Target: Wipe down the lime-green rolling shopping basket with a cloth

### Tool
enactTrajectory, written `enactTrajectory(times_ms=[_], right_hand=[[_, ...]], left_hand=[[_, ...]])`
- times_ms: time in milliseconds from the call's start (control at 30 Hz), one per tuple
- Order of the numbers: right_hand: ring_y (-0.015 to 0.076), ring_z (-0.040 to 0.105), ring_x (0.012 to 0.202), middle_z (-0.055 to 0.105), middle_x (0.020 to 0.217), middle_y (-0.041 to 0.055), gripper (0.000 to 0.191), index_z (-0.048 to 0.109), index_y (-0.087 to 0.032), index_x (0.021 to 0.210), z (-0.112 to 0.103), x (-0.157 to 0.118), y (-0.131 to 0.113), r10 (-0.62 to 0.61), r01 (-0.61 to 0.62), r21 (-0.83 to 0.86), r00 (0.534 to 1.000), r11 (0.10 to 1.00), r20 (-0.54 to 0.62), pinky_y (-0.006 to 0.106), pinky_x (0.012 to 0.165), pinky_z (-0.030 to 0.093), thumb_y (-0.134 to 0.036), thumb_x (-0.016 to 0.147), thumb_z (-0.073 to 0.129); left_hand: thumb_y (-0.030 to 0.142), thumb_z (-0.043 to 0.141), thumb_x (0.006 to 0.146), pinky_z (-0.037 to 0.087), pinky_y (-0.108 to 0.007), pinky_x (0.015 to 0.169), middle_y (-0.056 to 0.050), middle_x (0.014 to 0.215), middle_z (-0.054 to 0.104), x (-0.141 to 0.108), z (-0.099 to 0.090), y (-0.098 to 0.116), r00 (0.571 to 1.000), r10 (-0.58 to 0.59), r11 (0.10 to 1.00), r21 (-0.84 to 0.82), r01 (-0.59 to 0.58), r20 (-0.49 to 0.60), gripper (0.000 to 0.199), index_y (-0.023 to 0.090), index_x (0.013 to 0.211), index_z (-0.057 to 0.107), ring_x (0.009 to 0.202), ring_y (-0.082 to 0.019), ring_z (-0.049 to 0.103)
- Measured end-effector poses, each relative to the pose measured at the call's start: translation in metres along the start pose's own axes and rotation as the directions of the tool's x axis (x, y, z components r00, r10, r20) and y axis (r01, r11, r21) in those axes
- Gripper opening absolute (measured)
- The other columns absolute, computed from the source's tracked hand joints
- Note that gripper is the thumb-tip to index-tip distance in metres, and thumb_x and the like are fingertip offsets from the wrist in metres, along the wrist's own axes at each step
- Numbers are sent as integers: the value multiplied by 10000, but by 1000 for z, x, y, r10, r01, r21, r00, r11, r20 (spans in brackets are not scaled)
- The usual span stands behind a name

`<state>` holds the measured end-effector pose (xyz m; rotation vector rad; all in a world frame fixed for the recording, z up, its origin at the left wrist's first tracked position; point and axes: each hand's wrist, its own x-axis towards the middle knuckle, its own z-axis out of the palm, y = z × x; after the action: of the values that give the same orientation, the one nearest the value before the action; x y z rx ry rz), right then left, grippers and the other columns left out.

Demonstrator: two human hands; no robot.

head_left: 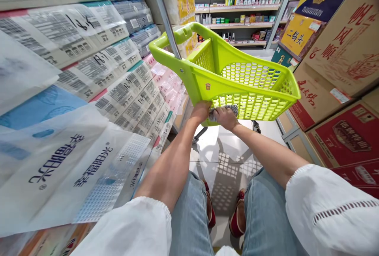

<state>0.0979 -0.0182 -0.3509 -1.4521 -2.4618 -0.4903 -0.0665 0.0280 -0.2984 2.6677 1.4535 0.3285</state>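
From the head camera, a lime-green perforated plastic shopping cart (237,78) stands on the pale glossy tiled floor (219,149) between stacked plastic-wrapped tissue packs (97,82) and brown and red cardboard cartons (340,62). The left hand (200,112) rests against the basket's lower near edge, fingers curled on it. The right hand (226,117) presses a striped grey-and-white cloth (225,110) to the same edge, fingers closed over it. The cart looks light, stiff and smooth; its rim and looped handle seem the best holds. The cloth is soft.
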Motion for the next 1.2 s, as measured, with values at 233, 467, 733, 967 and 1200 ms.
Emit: enactTrajectory(times_ms=[233,467,733,967,1200], right_hand=[[237,561,954,650,1100,117,349,638,-186,1147,-29,15,13,82,-84,-23,992,996,-97,338,754,371,-225,986,331],[241,545,996,609,1195,120,369,585,-185,1228,-38,32,15,133,-142,-32,971,989,-200,334,784,373,-267,1002,305],[247,573,957,649,1080,131,334,636,-169,1118,10,-9,-1,-20,24,-49,996,999,89,344,727,389,-144,953,347],[238,536,985,621,1154,121,325,598,-190,1198,-43,26,22,150,-164,-55,969,985,-195,322,736,345,-268,990,361],[227,540,954,644,1112,109,347,623,-187,1150,-13,6,17,41,-50,-103,995,993,-88,341,744,321,-205,995,313]], left_hand=[[156,386,898,481,-329,817,-148,1049,713,-2,0,5,999,-11,1000,-10,11,-31,333,123,1042,684,909,-234,636],[140,409,887,484,-334,794,-164,1039,711,3,8,4,993,-114,993,-15,114,-41,311,100,1020,687,890,-244,644],[152,390,902,485,-349,815,-156,1022,706,-3,2,6,999,-18,1000,2,18,-31,321,114,1036,679,904,-240,625],[167,396,913,469,-316,820,-149,1076,705,0,7,6,996,-71,997,-21,71,-46,321,116,1060,677,931,-230,640],[155,403,913,462,-313,786,-144,1055,702,0,9,5,998,-58,997,56,59,-27,312,129,1080,665,930,-241,642]])
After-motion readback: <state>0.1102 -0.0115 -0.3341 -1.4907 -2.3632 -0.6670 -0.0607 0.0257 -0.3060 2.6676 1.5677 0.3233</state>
